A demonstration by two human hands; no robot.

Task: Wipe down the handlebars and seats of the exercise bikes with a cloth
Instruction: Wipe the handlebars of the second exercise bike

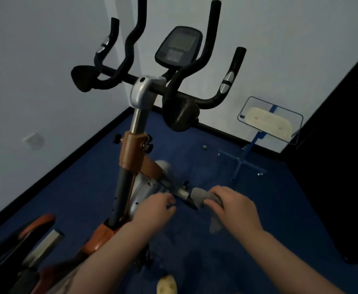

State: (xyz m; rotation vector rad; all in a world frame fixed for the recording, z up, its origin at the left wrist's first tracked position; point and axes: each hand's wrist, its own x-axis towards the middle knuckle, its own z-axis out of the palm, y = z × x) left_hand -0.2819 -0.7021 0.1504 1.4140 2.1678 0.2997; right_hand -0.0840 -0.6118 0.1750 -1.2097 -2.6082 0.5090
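exercise bike (137, 132): seat out of view. right hand (230, 205) grips grey cloth (205, 198); left hand (154, 211) fingers curled, contents unclear. blue carpet (258, 209) beneath.

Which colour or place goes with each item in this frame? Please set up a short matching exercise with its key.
Things:
1. cloth
2. console
3. handlebars
4. blue stand

Descriptions:
A. black, curving up above the silver post
B. grey, gripped in the right hand
C. on the floor by the wall, carrying a wire tray
D. dark screen unit set between the bars

Pairs: 1-B, 2-D, 3-A, 4-C
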